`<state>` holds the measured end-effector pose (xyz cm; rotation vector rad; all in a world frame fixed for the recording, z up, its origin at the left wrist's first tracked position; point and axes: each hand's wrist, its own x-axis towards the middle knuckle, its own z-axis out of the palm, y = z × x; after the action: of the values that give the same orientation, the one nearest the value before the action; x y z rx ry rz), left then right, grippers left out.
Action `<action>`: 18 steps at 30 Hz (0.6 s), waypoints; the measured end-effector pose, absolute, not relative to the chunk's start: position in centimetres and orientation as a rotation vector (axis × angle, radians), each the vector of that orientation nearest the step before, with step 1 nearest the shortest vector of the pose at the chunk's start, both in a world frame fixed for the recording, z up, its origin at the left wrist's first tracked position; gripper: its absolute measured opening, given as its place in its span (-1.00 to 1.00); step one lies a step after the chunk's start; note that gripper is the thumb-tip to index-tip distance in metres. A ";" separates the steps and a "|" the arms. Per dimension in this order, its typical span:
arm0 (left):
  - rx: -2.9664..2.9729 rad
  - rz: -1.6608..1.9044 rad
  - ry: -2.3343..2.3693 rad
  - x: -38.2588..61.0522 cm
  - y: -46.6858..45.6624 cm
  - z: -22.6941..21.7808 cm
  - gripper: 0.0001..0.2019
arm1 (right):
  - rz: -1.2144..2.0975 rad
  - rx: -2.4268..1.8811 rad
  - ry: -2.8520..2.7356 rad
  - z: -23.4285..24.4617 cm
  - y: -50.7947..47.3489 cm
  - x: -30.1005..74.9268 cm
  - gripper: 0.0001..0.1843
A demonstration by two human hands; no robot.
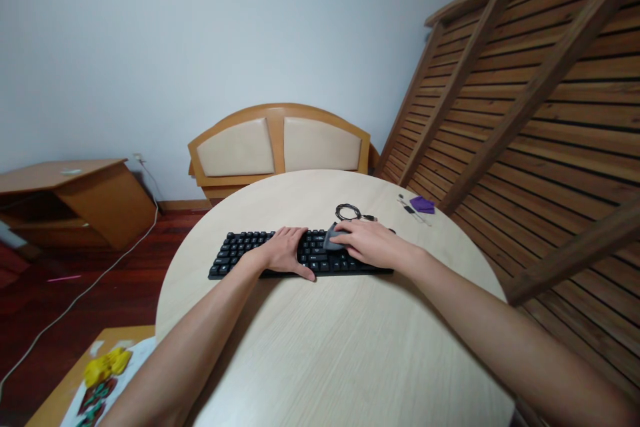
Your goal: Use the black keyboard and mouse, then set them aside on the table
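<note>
A black keyboard (pixel 233 255) lies flat on the round pale table. Across its middle, my left hand (pixel 286 252) grips it, fingers at the far edge and thumb along the near edge. My right hand (pixel 367 240) is closed on a small grey cloth-like piece (pixel 332 238), pressed against the keys on the right half. The fingers partly cover that piece, and the hand and wrist cover the keyboard's right end. Just beyond the right hand lies a coiled black cable (pixel 347 211).
A purple cloth (pixel 423 205) and small dark items (pixel 409 209) sit at the table's (pixel 320 347) right rim. Beyond stands a padded headboard (pixel 277 143); wooden slats (pixel 525 127) lean at right. A yellow item (pixel 107 365) is low at left, and a white cord (pixel 100 279) crosses the floor.
</note>
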<state>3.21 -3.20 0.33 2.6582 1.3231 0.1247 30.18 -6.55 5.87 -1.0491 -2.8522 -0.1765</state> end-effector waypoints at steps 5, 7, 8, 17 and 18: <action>2.655 0.139 1.321 3.2 -3.1 0.2 0.26 | -0.148 -1.064 -2.893 5.4 -6.6 30.4 -0.55; 2.653 0.133 1.316 3.2 -3.1 0.3 0.27 | -0.121 -1.102 -2.888 5.6 -6.8 31.4 -0.55; 2.649 0.130 1.314 3.2 -3.1 0.3 0.28 | -0.103 -1.127 -2.882 5.6 -6.9 32.0 -0.55; 2.623 0.161 1.297 3.2 -3.1 0.2 0.26 | -0.058 -1.455 -2.754 5.0 -9.1 35.5 -0.55; 2.621 0.161 1.298 3.2 -3.1 0.2 0.26 | -0.070 -1.495 -2.736 4.9 -9.5 35.5 -0.54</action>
<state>3.15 -3.09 0.19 2.6212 1.2979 0.1607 35.55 -9.47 4.87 -1.4953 -2.7362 -0.0698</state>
